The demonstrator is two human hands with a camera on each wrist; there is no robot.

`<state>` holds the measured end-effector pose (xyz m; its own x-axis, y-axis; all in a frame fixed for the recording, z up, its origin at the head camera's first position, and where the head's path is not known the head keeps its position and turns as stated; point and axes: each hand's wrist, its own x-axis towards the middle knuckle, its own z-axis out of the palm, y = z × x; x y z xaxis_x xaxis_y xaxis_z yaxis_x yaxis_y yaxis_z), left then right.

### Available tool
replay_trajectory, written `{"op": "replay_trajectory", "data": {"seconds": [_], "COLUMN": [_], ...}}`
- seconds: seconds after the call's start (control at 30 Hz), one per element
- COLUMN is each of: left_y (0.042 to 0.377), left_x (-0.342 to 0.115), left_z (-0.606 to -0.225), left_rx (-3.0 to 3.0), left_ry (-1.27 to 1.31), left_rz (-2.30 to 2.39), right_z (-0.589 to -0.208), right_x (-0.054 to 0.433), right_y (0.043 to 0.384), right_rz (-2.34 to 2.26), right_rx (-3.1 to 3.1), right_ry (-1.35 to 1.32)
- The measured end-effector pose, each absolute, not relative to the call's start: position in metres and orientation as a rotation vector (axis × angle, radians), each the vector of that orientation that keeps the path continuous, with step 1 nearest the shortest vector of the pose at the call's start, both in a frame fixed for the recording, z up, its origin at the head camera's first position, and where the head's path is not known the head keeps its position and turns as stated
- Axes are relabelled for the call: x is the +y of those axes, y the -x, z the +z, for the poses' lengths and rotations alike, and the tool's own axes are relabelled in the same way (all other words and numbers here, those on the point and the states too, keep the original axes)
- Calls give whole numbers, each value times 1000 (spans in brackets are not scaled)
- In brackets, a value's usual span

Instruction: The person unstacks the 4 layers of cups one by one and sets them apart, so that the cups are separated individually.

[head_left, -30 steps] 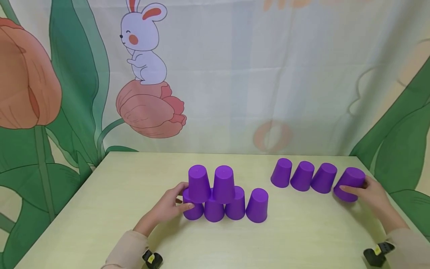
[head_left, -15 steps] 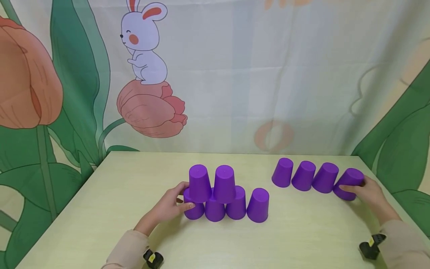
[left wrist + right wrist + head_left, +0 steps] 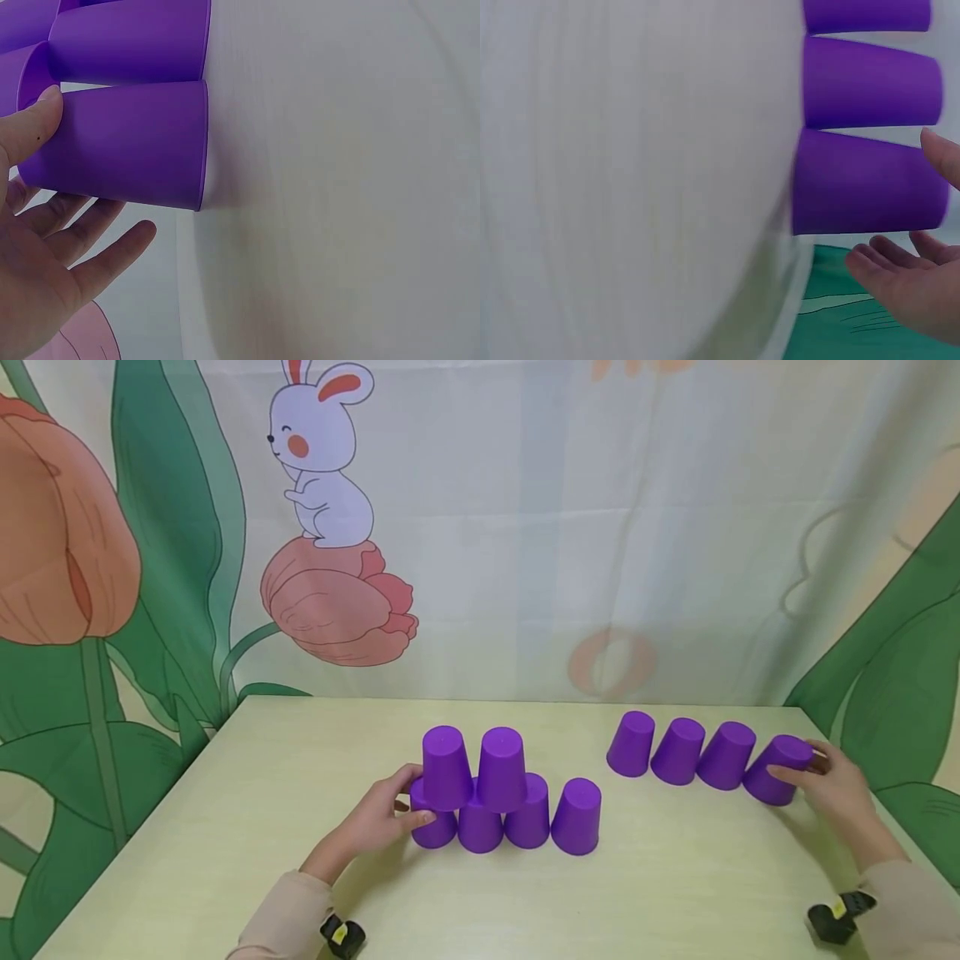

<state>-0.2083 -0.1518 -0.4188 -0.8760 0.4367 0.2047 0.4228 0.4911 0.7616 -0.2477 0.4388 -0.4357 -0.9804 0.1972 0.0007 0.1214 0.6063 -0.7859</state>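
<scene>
Several purple cups stand upside down in a front row, with two more cups on top. My left hand (image 3: 378, 817) holds the leftmost bottom cup (image 3: 433, 833) between thumb and fingers; in the left wrist view the thumb lies on the wall of that cup (image 3: 127, 146) and the little finger stands off. A second row of upside-down cups runs at the back right. My right hand (image 3: 836, 789) is beside its rightmost cup (image 3: 772, 781). In the right wrist view its fingers are apart from that cup (image 3: 870, 187), while the thumb overlaps its edge; contact there I cannot tell.
The upper cups (image 3: 447, 768) rest across the lower ones, and the front row's right-end cup (image 3: 576, 818) has none above it. A patterned curtain (image 3: 480, 527) hangs behind the pale table (image 3: 480, 910). The right hand is near the table's right edge.
The rightmost back cup has shifted slightly left against its neighbour. My right hand, earlier gripping it, has loosened and drawn off to the right. My left hand stays in place.
</scene>
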Motion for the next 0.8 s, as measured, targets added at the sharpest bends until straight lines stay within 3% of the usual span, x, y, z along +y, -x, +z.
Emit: {"op": "replay_trajectory", "data": {"seconds": [0.27, 0.57, 0.8], "left_y": [208, 207, 207], "left_x": [-152, -152, -152], "left_z": [-416, -418, -417], "left_rx": [2692, 2674, 2684], "left_ry": [-788, -794, -790], "left_rz": [1378, 1405, 1381], "right_z": [-471, -385, -364], "right_x": [480, 402, 377], "right_y": [276, 209, 189], "right_rz": [1279, 1350, 1388], "right_rx": [-2698, -2671, -2619], "right_ry": [208, 191, 181]}}
